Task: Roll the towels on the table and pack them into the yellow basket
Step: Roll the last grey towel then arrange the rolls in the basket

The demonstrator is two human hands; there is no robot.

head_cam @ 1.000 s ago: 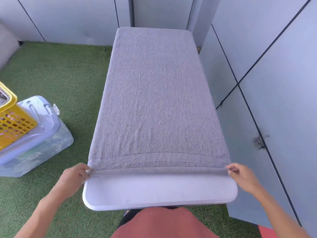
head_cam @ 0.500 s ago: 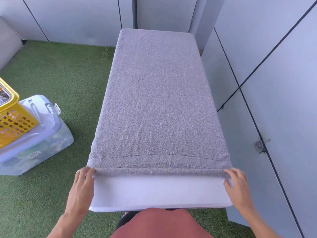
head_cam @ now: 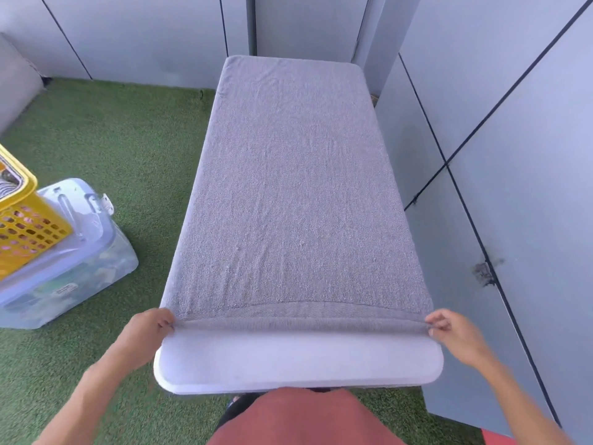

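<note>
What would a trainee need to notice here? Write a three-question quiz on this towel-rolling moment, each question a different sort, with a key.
1. True or false: the grey towel is already rolled up completely.
2. Multiple choice: what does the yellow basket rest on? A) the white table B) a clear lidded storage box C) bare green turf
3. Fill in: the left hand and right hand each pinch a ____ corner of the towel.

Key
1. False: it lies flat along the table, with only its near edge gathered.
2. B
3. near
</note>
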